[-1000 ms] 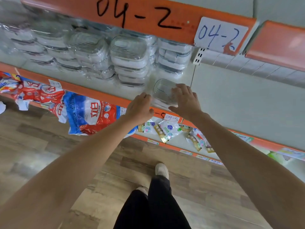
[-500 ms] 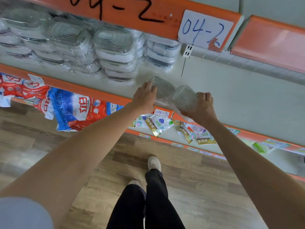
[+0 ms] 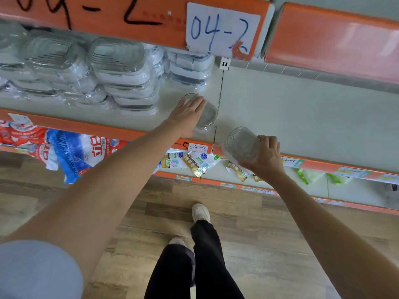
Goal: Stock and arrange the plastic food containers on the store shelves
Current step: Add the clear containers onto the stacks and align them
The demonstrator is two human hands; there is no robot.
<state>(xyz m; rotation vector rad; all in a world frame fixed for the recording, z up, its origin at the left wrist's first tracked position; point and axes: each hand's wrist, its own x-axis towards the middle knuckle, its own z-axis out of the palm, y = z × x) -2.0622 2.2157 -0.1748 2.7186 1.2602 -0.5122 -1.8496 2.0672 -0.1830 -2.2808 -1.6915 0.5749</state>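
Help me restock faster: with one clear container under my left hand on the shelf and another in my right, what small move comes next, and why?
Probably set the right hand's container down on the bare shelf beside the one under the left hand. The right hand holds it at the shelf's front edge, not yet placed, and the space right of the shelved container looks free.

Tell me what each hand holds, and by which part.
Right hand grips a clear container around its side. Left hand rests flat on another container.

Detergent bags [image 3: 71, 152], sachets [image 3: 197, 161] below
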